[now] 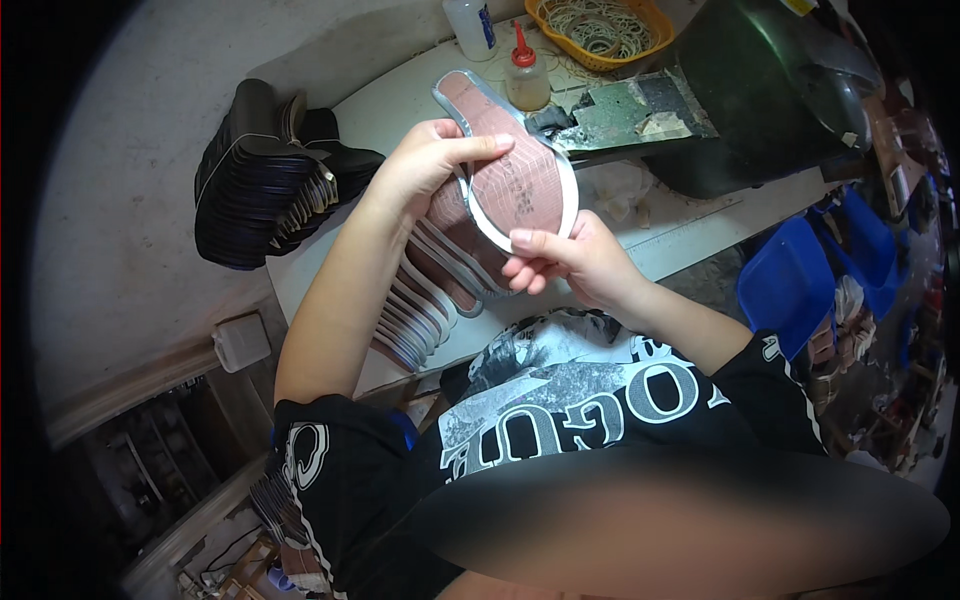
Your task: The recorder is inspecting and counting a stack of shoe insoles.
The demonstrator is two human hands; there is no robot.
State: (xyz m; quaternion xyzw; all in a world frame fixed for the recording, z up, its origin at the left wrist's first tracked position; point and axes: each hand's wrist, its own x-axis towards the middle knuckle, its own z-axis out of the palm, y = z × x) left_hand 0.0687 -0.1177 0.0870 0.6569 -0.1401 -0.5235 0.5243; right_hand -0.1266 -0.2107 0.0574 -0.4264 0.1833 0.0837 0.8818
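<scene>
Insole [522, 192] slants, narrow end upper left, pinched by left hand [425, 160] and right hand [592, 264].

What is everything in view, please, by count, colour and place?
Insole: one shown clearly, pink, in both hands
Insole pile: several, pink, below hands
Strapped stack: one, black, left
Bottles: two, one red-topped, one whitish, far side
Basket: one, orange, far side
Large object: one, dark green, upper right
Plastic pieces: at least two, blue, right
Table: one, white, centre
Box: one, white, lower left
Shirt: one, black, bottom
Left hand: one, bare, insole's left side
Right hand: one, bare, insole's lower end
</scene>
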